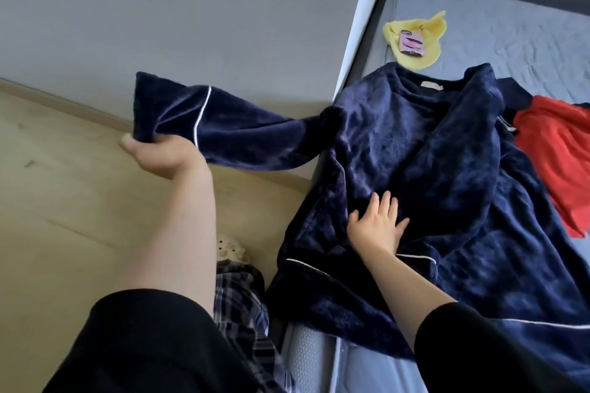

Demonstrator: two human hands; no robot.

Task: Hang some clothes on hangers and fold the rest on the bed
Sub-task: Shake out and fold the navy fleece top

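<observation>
Robe [431, 153] lies on the bed [510, 25]; left hand [159, 156] grips its sleeve [230, 134], right hand [376, 223] presses flat, fingers spread. Red garment [555, 150] just beside it, yellow cloth [427, 51] near the collar.

Soft, cool daylight, even and rather dim, with no glare. The robe [415, 153] carries a faint sheen along its folds, and a vague shadow lies on the wall [191, 9] just left of it. Wide-angle bending curves the floor [64, 185] line left of the robe. The black sleeve [143, 344] below it loses all detail, and the whole view is slightly soft
</observation>
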